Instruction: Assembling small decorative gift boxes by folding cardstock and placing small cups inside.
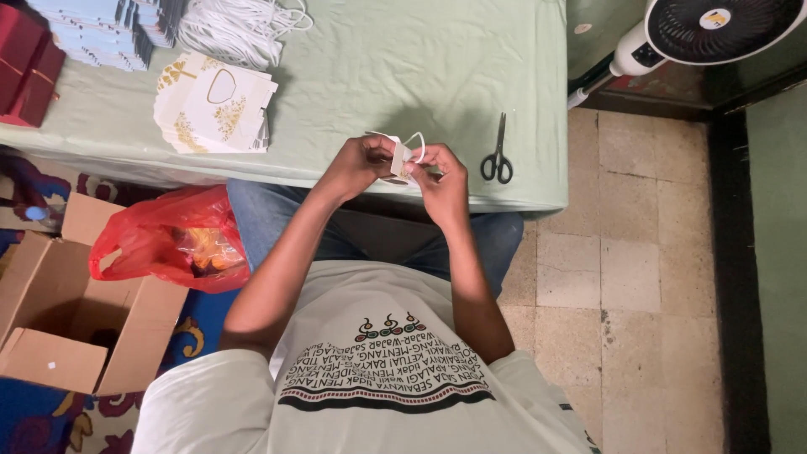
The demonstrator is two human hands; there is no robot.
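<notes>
Green-clothed table (403, 67), both hands' fingers (382, 160) clamped on white card (402, 156), open cardboard box (76, 311)

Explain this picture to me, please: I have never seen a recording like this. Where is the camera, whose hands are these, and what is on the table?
There is no machine here. A camera worn on a person's head looks straight down, so you see their own shirt, arms and hands. The left hand and right hand meet at the table's near edge, and their fingers together hold a small white paper piece with a white cord loop. On the pale green cloth lie black scissors, a stack of white cards with gold print, a bundle of white cords and a pile of pale blue papers. Beside the person's knee sit a red plastic bag and an open cardboard box. A fan stands at top right.
</notes>
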